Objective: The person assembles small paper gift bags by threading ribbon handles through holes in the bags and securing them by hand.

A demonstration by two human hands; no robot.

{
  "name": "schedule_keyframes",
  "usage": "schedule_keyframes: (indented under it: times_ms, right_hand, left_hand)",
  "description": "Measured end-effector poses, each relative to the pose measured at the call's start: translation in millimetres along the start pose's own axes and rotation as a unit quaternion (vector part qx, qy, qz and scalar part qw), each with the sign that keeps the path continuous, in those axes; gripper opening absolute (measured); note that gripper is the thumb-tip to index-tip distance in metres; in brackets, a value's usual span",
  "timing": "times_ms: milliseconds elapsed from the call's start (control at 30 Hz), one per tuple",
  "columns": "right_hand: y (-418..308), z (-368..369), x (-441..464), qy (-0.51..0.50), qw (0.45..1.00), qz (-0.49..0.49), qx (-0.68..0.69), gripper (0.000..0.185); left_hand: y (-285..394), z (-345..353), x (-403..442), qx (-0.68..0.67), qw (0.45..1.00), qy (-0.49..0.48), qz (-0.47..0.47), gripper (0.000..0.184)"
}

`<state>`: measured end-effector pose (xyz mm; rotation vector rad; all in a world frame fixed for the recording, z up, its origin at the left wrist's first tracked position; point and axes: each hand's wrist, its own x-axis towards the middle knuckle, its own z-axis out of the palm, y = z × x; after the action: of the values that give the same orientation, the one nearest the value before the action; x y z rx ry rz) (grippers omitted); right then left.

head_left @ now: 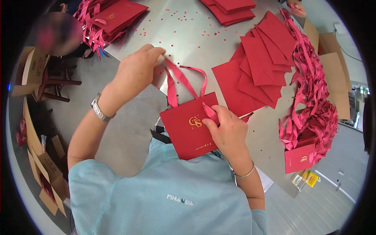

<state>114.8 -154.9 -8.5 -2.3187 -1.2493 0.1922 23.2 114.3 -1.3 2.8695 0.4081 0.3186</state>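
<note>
Reviewer: Where is the article under inspection?
Inspector: The red bag [184, 139] is upright in the picture before the person's torso, at the near side of the metal desk [264, 125]. Gold lettering marks its front. Whether it touches the desk cannot be told.
Reviewer: State of the left hand [139, 64]?
Inspector: Raised beyond the bag's top edge, grip together on the upper end of a pink ribbon [184, 80], which runs straight down to the bag. A wristwatch [98, 107] is worn on that arm.
Reviewer: And the right hand [230, 129]?
Inspector: Grip clamped on the bag's right side, thumb across the front, with a ribbon end beside the thumb. A bangle [246, 172] circles the wrist.
Reviewer: Surroundings?
Inspector: Just beyond the right hand, flat red pieces [260, 64] overlap in a fanned pile. Right of these lies a long heap of pink ribbons [311, 78], one small lettered bag [299, 158] at its near end. Two further red stacks occupy the far side: one at left [121, 15], one near the middle [231, 9]. Small red dots [199, 47] are scattered between them.
</note>
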Motion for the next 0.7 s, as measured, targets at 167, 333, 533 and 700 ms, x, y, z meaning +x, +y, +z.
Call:
schedule_keyframes:
  times_ms: [167, 333, 533, 700]
  right_hand:
    - [2, 0, -1, 0.0, 1.0, 0.003, 0.03, 0.031]
    - [-2, -7, -2, 0.027, 0.994, -0.041, 0.101, 0.026]
    - [17, -5, -11, 0.01, 0.985, -0.01, 0.174, 0.013]
    - [29, -8, -15, -0.004, 0.973, 0.007, 0.229, 0.011]
  left_hand:
    - [48, -11, -46, -0.105, 0.989, 0.092, 0.036, 0.027]
    - [78, 11, -82, -0.187, 0.979, -0.032, -0.072, 0.022]
    - [87, 16, -84, -0.226, 0.967, 0.025, -0.111, 0.026]
    - [100, 21, -83, -0.204, 0.972, 0.045, -0.108, 0.021]
